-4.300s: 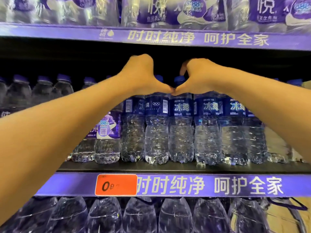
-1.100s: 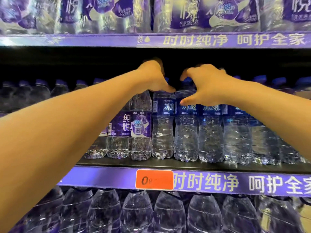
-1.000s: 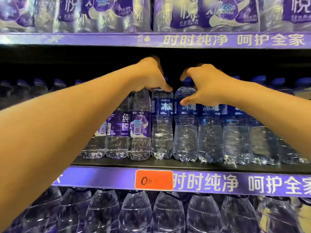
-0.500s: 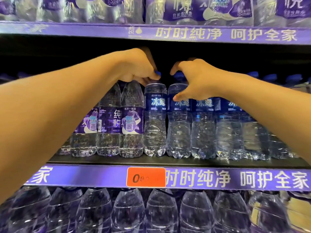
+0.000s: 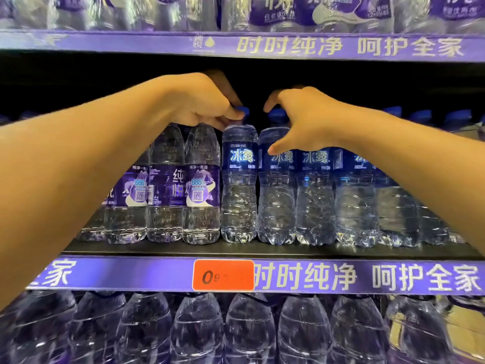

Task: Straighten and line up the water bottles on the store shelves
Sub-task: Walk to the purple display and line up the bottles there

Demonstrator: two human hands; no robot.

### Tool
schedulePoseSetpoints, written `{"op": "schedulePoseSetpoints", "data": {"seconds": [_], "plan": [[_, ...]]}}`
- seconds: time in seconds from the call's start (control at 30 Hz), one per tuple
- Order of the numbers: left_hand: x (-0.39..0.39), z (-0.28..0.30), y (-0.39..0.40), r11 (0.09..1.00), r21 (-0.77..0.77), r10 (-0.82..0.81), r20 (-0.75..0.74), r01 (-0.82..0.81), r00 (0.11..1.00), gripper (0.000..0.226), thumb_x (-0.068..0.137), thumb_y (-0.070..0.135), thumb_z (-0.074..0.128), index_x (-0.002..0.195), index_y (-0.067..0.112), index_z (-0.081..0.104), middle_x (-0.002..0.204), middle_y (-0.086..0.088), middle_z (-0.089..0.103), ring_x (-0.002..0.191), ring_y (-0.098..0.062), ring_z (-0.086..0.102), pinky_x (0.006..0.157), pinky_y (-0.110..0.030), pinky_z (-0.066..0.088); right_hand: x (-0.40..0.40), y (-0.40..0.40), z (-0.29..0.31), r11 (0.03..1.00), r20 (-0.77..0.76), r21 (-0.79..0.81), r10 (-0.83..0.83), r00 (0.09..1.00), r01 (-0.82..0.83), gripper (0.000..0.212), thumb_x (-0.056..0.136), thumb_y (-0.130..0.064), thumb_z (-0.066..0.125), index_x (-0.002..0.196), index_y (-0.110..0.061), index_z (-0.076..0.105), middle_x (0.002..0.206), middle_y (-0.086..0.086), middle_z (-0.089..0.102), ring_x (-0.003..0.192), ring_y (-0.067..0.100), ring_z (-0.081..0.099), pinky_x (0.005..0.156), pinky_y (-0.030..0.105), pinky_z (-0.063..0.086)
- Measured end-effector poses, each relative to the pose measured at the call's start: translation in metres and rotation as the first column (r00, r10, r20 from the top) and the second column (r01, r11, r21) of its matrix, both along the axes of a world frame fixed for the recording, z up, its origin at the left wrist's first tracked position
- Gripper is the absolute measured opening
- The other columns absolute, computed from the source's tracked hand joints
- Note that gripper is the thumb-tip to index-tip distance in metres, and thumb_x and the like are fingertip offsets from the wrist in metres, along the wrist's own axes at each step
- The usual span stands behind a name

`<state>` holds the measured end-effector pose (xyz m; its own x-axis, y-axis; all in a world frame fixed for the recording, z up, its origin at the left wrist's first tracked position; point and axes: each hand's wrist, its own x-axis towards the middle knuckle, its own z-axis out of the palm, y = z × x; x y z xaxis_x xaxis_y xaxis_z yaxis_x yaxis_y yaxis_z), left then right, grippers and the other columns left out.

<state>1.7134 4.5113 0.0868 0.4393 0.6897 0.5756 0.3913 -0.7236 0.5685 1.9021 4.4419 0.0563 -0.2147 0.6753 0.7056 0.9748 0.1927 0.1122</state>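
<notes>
Head view, middle shelf (image 5: pixel 183 249) of a store rack, front edge carrying a purple strip with pale characters and an orange price tag (image 5: pixel 223 275). Front row holds upright water bottles: three purple-label bottles (image 5: pixel 202 185) on the left, touching side by side, then a run of blue-label bottles continuing to the right, also packed against one another. Left hand (image 5: pixel 202 103) reaches in from the left, fingers curled down over the top of the leftmost blue-label bottle (image 5: pixel 238 185); thumb and fingertips pinch at its blue cap (image 5: pixel 242 111). That bottle stands upright, label facing out, just right of the last purple-label bottle and touching the next blue one. Right hand (image 5: pixel 301 119) comes in from the right, fingers curled over the neck and cap of the second blue-label bottle (image 5: pixel 275 190); thumb lies across its shoulder just above the label. Grip contact under the palm is hidden. Further blue caps (image 5: pixel 392 111) show behind the right forearm, far row, detail too dark to read. Upper shelf (image 5: pixel 105 42) has shrink-wrapped purple packs (image 5: pixel 301 11) above a matching purple strip. Lower shelf shows the shoulders of larger clear bottles (image 5: pixel 196 327), blurred.
</notes>
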Motion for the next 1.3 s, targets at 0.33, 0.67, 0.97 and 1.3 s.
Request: {"op": "schedulePoseSetpoints", "data": {"seconds": [0.33, 0.67, 0.97, 1.3], "plan": [[-0.008, 0.001, 0.001, 0.999, 0.007, -0.041, -0.003, 0.041, 0.999, 0.015, 0.087, 0.002, 0.069, 0.093, 0.016, 0.07, 0.084, 0.003, 0.075, 0.087, -0.013, 0.071, 0.078, -0.025, 0.059, -0.016, -0.004, 0.0, 0.99, 0.109, 0.0, -0.142, 0.984, 0.143, 0.081, 0.075, -0.049, 0.081, 0.138, -0.013, 0.046, 0.109, 0.004, 0.053, 0.091, 0.027, 0.05, 0.074, 0.033, 0.043], [-0.01, -0.004, -0.015, 0.998, 0.041, 0.058, -0.055, -0.056, 0.997, 0.05, 0.062, 0.03, 0.091, 0.104, 0.015, 0.069, 0.089, 0.001, 0.077, 0.086, -0.013, 0.074, 0.073, -0.023, 0.06, -0.018, -0.001, -0.003, 0.992, 0.057, 0.006, -0.122, 0.991, 0.122, 0.077, 0.075, -0.047, 0.082, 0.136, -0.015, 0.048, 0.106, 0.003, 0.059, 0.097, 0.028, 0.055, 0.075, 0.033, 0.044], [0.01, -0.015, -0.023, 0.941, 0.13, 0.32, -0.042, -0.312, 0.947, 0.056, 0.059, 0.036, 0.094, 0.095, 0.011, 0.059, 0.093, -0.004, 0.066, 0.08, -0.02, 0.067, 0.062, -0.034, 0.052, -0.027, 0.003, -0.015, 0.997, -0.056, 0.037, -0.062, 0.997, 0.064, 0.081, 0.067, -0.062, 0.08, 0.133, -0.024, 0.054, 0.134, 0.003, 0.054, 0.126, 0.024, 0.048, 0.102, 0.047, 0.045], [0.006, -0.013, -0.015, 0.976, 0.03, 0.216, -0.153, -0.214, 0.964, 0.037, 0.072, 0.03, 0.087, 0.091, 0.018, 0.058, 0.116, 0.005, 0.067, 0.104, -0.017, 0.063, 0.107, -0.043, 0.04, -0.031, 0.014, -0.027, 0.987, -0.043, 0.05, -0.151, 0.988, 0.153, 0.083, 0.064, -0.079, 0.068, 0.125, -0.023, 0.061, 0.109, 0.003, 0.063, 0.111, 0.03, 0.055, 0.093, 0.05, 0.047]]}}
